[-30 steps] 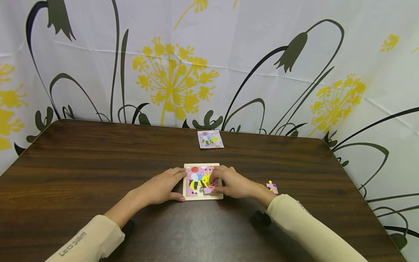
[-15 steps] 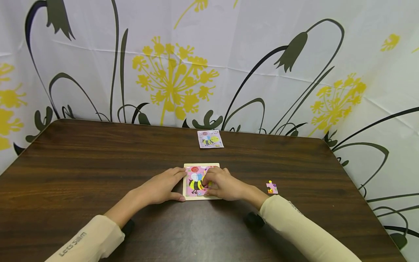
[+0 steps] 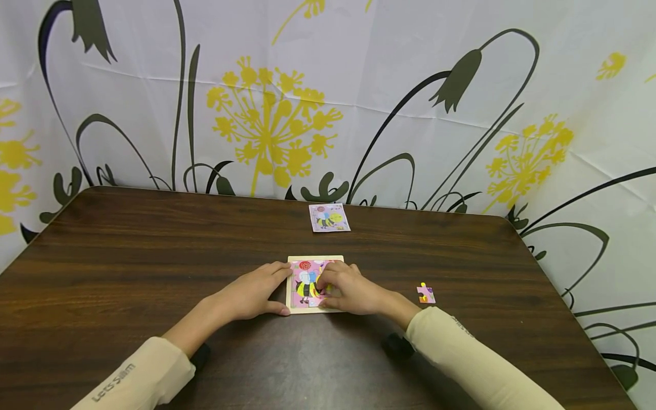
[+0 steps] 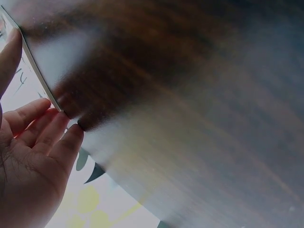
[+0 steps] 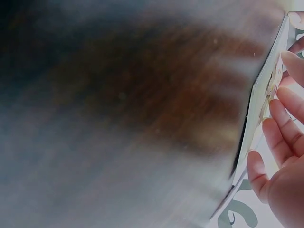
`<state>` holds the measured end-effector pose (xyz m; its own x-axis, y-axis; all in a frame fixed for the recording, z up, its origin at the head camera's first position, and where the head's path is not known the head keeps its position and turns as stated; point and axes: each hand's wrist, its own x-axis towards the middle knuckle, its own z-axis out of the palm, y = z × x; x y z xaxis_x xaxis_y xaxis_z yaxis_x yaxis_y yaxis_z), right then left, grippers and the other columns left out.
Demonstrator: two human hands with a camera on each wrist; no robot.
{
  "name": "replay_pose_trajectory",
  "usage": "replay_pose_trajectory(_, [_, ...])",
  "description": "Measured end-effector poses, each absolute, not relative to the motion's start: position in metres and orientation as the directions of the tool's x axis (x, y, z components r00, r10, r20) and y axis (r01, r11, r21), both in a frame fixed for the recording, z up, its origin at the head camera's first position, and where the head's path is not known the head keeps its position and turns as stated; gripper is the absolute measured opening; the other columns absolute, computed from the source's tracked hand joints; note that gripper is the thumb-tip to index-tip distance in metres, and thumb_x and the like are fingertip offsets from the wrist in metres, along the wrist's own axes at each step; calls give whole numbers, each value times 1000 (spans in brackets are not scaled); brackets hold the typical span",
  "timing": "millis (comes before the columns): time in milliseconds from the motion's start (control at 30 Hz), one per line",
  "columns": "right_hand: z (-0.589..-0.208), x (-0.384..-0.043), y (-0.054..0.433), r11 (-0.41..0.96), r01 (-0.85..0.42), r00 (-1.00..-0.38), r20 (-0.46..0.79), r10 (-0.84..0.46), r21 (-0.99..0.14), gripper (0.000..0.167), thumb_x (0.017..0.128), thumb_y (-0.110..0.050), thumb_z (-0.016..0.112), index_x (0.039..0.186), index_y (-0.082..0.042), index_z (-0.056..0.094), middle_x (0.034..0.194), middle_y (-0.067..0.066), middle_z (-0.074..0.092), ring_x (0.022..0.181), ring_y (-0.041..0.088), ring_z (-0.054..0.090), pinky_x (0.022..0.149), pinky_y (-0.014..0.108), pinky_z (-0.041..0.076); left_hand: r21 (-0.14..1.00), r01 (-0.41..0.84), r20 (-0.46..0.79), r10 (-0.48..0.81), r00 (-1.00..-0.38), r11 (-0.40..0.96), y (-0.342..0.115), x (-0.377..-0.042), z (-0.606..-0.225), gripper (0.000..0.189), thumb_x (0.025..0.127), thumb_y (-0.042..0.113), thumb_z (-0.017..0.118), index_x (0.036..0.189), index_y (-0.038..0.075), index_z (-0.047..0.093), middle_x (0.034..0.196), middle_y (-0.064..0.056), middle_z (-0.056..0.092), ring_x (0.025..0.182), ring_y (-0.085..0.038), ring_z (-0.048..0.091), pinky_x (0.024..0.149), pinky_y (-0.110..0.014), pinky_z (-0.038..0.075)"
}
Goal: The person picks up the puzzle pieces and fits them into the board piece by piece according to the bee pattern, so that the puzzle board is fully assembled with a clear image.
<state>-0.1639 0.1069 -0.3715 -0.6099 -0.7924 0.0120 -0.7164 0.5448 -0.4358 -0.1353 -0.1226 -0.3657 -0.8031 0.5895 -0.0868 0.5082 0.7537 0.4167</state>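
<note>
A jigsaw puzzle in a pale wooden frame (image 3: 316,258) lies on the table and shows a yellow and black bee on pink. Along the frame's left side rests my left hand (image 3: 256,291), fingers at its upper part and thumb at the near corner; the left wrist view has these fingertips (image 4: 57,118) at the edge. Over the lower right of the puzzle, my right hand (image 3: 353,290) pinches a puzzle piece (image 3: 316,302) between thumb and curled fingers, low against the board. Its palm and fingers hide the puzzle's right part. In the right wrist view, fingers (image 5: 280,137) bend over the board.
A loose pink and yellow puzzle piece (image 3: 426,294) lies right of the frame, beyond the right wrist. Behind the frame is a square bee picture card (image 3: 329,218). The dark wooden table (image 3: 154,239) ends at a floral curtain (image 3: 389,114).
My right hand has shifted slightly left with the puzzle piece, which now covers the gap along the puzzle's lower edge. For the last half second it has barely moved. The left hand is still.
</note>
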Motion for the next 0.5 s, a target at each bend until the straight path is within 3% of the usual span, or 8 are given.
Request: replay_pose_trajectory(500, [-373, -163, 108, 533, -733, -597, 23, -802, -422, 20, 82, -16, 69, 101, -12, 64, 100, 0, 55, 100, 17, 46, 73, 31, 29, 418, 507, -88, 589, -804, 754, -123, -135, -366, 71, 78, 32, 72, 129, -9, 44, 134, -22, 40, 123, -35, 38, 98, -47, 34])
